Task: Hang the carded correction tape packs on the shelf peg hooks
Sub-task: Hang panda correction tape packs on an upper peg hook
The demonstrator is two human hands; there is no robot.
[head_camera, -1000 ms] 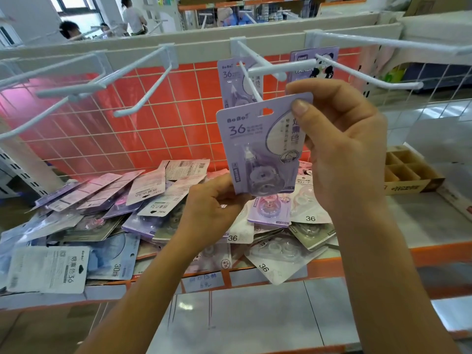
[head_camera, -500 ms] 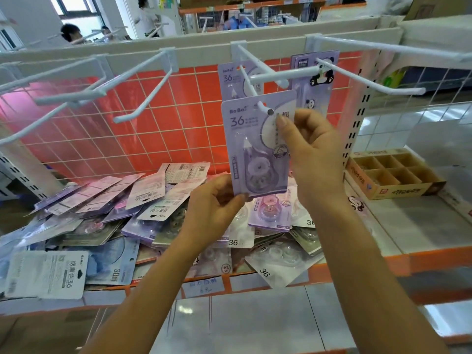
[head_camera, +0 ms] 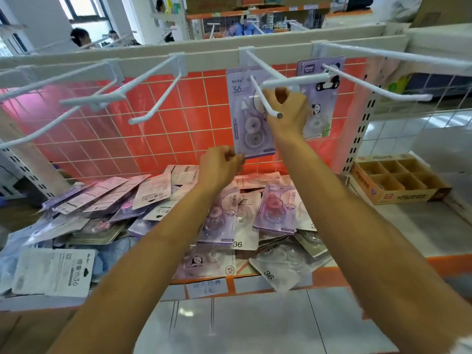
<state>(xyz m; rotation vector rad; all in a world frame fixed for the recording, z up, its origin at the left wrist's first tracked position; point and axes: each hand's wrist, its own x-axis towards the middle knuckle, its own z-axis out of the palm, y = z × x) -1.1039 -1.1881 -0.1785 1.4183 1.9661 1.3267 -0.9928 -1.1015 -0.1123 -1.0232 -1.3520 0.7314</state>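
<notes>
Seating pack (head_camera: 245,118) on hook (head_camera: 265,98): left hand (head_camera: 221,167) pinches its 7 o'clock corner, right hand (head_camera: 288,116) grip unclear; push back level.

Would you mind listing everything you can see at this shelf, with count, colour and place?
peg hooks: several, white, jutting from the top rail
hung pack: one visible, purple, on the centre hook
panda pack: one, purple, on the next hook to the right
loose packs: many, purple, pink and grey, heaped on the shelf below
divider box: one, tan cardboard, on the shelf at right
back grid: one, white wire over orange-red, behind the hooks
price label: one, white, handwritten, on the shelf's front edge
left hand: pinches the hung pack's lower left corner
right hand: grips the hung pack's upper right, beneath the hook
</notes>
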